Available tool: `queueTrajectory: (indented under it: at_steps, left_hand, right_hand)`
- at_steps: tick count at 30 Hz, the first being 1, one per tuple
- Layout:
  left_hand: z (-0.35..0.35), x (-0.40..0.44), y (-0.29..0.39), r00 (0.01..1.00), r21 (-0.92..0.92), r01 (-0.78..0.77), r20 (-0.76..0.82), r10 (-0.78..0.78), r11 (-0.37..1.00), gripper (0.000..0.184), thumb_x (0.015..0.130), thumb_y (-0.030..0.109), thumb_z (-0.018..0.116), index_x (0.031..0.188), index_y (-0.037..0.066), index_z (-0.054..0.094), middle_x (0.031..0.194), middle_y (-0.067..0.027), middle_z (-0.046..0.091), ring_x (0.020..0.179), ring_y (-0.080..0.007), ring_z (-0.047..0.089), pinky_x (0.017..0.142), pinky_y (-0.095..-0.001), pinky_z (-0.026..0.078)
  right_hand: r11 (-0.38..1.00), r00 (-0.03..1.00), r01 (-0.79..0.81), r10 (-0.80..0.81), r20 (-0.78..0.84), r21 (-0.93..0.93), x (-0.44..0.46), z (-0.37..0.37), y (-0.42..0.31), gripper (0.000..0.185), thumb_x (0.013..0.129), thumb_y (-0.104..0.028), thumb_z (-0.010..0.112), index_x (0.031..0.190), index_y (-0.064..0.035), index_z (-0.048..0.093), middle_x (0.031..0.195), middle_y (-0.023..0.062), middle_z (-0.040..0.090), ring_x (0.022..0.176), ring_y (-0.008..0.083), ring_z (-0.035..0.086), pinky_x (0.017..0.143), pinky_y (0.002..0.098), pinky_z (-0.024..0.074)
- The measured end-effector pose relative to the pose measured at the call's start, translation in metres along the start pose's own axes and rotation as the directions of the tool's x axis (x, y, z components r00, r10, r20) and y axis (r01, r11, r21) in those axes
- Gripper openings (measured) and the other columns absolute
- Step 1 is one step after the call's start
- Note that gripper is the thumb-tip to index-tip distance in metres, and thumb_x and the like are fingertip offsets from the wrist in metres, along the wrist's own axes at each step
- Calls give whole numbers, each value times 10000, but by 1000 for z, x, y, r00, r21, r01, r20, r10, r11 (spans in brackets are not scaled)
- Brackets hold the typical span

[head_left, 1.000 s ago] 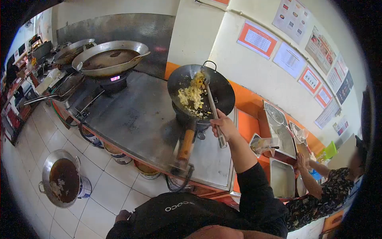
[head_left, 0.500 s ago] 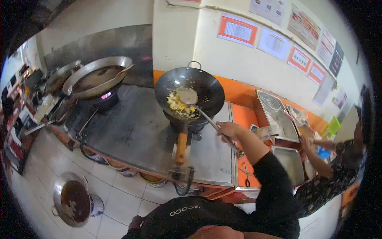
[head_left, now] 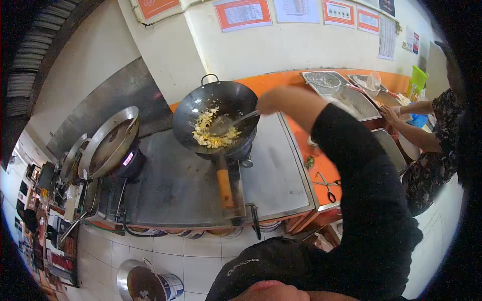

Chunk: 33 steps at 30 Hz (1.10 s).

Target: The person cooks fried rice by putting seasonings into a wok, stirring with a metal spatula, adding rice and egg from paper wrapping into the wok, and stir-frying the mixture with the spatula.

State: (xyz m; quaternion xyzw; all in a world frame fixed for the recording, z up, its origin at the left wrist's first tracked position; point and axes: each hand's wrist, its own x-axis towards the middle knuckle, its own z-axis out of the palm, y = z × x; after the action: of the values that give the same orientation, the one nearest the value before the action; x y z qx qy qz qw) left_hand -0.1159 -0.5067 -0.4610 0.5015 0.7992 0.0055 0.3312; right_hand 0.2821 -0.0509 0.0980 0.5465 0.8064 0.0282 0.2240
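Observation:
My right hand [head_left: 271,101] is closed around the handle of a metal ladle [head_left: 246,117]. The ladle's round head rests low in a dark wok [head_left: 187,113], among chopped food in yellow and white bits [head_left: 205,131] that looks like egg. The wok sits on a burner, and its wooden handle [head_left: 224,188] points toward me with no hand on it. My left hand is out of view.
Left on the steel counter [head_left: 165,185] stands a wide pan of dark liquid [head_left: 108,145]. A pot [head_left: 131,281] is on the floor. Scissors [head_left: 329,189] and metal trays [head_left: 346,105] lie right, where another person's hands [head_left: 394,113] work.
My right hand has risen, tilting the ladle's handle more sideways, and the ladle's head sits lower in the wok. The view has turned; my left hand has left it.

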Motion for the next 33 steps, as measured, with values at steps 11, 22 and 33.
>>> queueTrajectory:
  at_steps: [11,22,33]
  left_hand:
    - [13,-26,-11,1000,-8,23,17,-23,1000,311,764,343,466,893,95,603,954,-120,580,858,-289,562,776,-379,450]
    - [27,-39,-16,999,-33,47,5,-47,998,311,755,344,469,888,98,604,959,-119,579,857,-290,561,773,-383,451]
    - [48,-57,-29,995,-56,101,18,-100,993,311,746,346,472,884,101,605,963,-117,578,857,-292,561,771,-387,452]
  right_hand:
    - [982,995,-69,55,-81,-174,-20,-83,-13,265,705,-271,579,866,-65,624,869,90,618,700,272,571,646,402,441]
    - [966,969,-117,60,-238,-231,-48,-127,-36,208,661,-202,638,813,-60,641,893,138,608,803,262,584,699,414,455]
    - [976,980,-114,79,-184,-185,-33,-126,-33,180,693,-226,586,712,-51,621,693,107,597,572,219,546,546,408,432]
